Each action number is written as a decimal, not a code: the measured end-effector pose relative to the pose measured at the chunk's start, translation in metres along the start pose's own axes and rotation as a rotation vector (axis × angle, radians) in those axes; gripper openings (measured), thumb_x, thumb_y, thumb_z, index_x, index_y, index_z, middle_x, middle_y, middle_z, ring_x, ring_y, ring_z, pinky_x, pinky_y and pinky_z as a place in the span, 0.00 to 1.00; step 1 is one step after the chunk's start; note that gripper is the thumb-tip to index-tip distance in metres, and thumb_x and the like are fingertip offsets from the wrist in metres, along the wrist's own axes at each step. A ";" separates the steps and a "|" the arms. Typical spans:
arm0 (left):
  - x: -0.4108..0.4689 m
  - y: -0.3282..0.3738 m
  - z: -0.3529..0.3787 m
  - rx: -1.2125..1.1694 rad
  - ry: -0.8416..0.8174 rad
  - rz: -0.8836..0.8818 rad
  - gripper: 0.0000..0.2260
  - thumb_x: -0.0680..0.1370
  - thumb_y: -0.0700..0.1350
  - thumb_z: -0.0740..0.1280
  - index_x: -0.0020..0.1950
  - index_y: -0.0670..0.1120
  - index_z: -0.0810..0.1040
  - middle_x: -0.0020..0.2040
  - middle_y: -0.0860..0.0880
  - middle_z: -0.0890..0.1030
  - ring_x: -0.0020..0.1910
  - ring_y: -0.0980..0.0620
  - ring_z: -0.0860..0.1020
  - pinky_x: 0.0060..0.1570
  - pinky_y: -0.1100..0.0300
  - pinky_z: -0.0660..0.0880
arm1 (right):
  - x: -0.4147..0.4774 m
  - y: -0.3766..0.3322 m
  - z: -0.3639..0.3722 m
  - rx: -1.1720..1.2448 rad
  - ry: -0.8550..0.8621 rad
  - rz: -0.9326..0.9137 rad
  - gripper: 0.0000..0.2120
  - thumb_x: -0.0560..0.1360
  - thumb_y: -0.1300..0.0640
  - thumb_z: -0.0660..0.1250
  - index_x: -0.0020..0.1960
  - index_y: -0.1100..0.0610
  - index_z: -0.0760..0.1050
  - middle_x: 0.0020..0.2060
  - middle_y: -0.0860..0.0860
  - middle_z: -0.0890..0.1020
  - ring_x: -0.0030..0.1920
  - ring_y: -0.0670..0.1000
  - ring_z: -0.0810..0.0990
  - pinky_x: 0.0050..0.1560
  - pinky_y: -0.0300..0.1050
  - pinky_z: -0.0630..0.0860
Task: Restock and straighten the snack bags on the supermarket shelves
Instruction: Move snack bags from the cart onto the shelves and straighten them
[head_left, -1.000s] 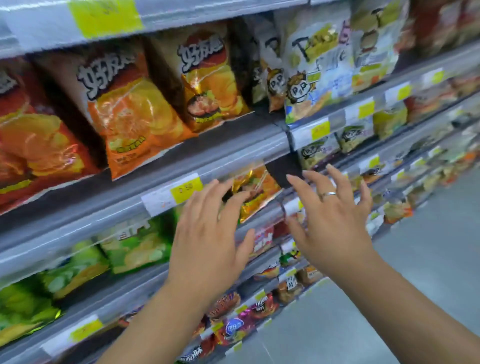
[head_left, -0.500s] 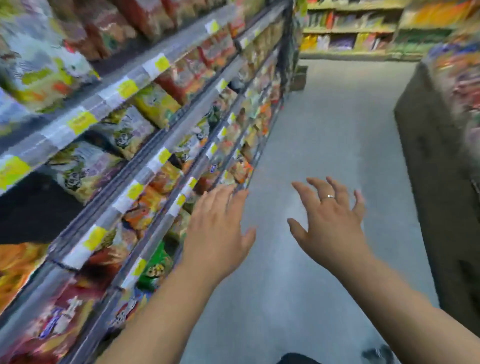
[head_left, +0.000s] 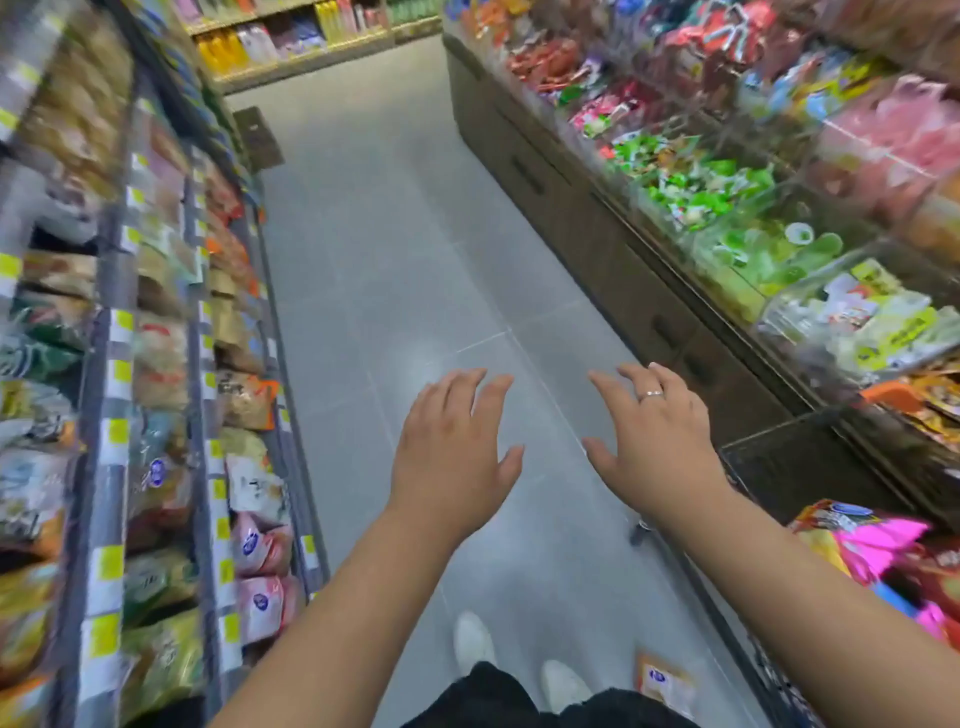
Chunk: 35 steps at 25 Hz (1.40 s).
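Both my hands hover over the grey aisle floor, palms down and fingers spread, holding nothing. My left hand (head_left: 454, 449) is at centre; my right hand (head_left: 649, 436), with a ring, is just to its right. Shelves (head_left: 106, 415) packed with snack bags (head_left: 260, 551) run along the left side, apart from both hands. A wire cart (head_left: 779, 467) at the lower right holds colourful snack bags (head_left: 862, 540), close to my right forearm. One orange bag (head_left: 665, 680) lies on the floor near my feet.
A long counter (head_left: 597, 218) with clear bins of wrapped sweets lines the right side. A dark box (head_left: 257, 137) stands on the floor by the far shelf end. More shelving closes the aisle's far end. My white shoes (head_left: 472, 636) show below.
My view has swung from the chip shelves rightward to down the aisle. Both hands left the shelf edge and now float open over the floor; the cart came into view.
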<state>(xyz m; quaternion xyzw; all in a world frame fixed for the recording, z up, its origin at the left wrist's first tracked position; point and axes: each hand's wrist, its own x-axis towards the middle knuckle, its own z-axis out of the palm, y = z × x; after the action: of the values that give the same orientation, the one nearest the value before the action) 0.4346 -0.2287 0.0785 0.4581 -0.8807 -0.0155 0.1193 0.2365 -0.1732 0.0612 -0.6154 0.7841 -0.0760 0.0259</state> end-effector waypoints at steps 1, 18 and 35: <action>0.012 0.004 0.009 -0.012 -0.031 0.076 0.29 0.68 0.53 0.75 0.66 0.44 0.74 0.63 0.42 0.77 0.62 0.40 0.76 0.62 0.44 0.73 | -0.004 0.010 0.004 -0.008 -0.006 0.071 0.33 0.71 0.45 0.71 0.73 0.50 0.67 0.70 0.56 0.70 0.72 0.61 0.63 0.68 0.60 0.63; 0.104 0.243 0.114 -0.164 -0.368 0.966 0.28 0.69 0.52 0.73 0.67 0.46 0.73 0.64 0.45 0.77 0.64 0.42 0.74 0.67 0.45 0.70 | -0.159 0.182 0.029 0.001 -0.135 1.068 0.32 0.70 0.45 0.70 0.71 0.50 0.68 0.69 0.57 0.71 0.69 0.63 0.68 0.67 0.61 0.65; 0.182 0.406 0.285 0.013 -0.778 0.985 0.29 0.77 0.54 0.66 0.76 0.51 0.61 0.75 0.49 0.65 0.74 0.48 0.62 0.74 0.53 0.59 | -0.146 0.369 0.142 0.492 -0.274 1.339 0.40 0.75 0.40 0.65 0.78 0.55 0.52 0.73 0.60 0.63 0.71 0.62 0.63 0.69 0.54 0.65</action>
<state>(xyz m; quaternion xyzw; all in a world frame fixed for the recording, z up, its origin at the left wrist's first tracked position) -0.0563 -0.1647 -0.1075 -0.0400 -0.9675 -0.1188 -0.2196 -0.0637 0.0409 -0.1422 0.0161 0.9426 -0.1406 0.3025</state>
